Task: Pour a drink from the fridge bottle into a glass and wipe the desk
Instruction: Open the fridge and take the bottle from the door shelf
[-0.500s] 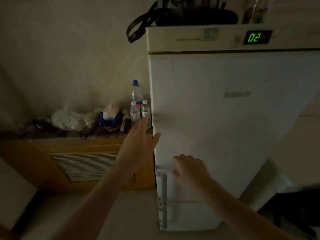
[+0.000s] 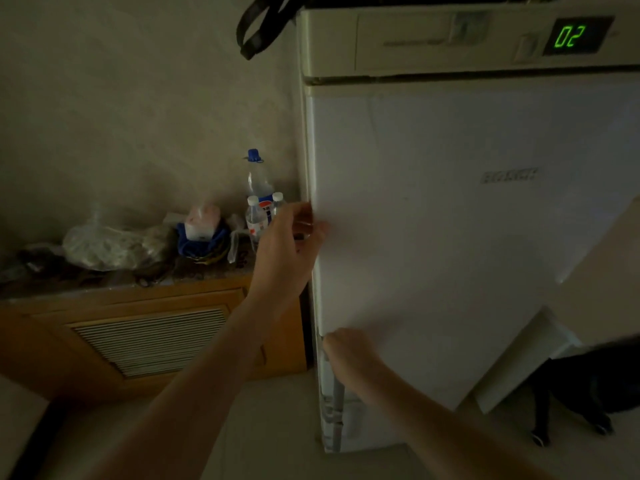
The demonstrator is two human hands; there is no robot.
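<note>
1. The fridge [image 2: 450, 237] door is closed; the drink bottle presumably sits inside, unseen.
2. Left hand [image 2: 291, 244] curls around the door's left edge; right hand [image 2: 349, 351] is clamped on the lower handle.
3. A hard pull could knock the three bottles [image 2: 258, 216] on the table [image 2: 207, 271] just left.
4. One fridge, two hands; no glass visible.

Ledge, left: wooden cabinet [image 2: 145, 299] with slatted vent [image 2: 152, 341]; clear plastic bag [image 2: 104, 249]; blue cloth [image 2: 202, 242]
Overhead: black strap [image 2: 258, 27]
Wall: beige [image 2: 121, 98]
</note>
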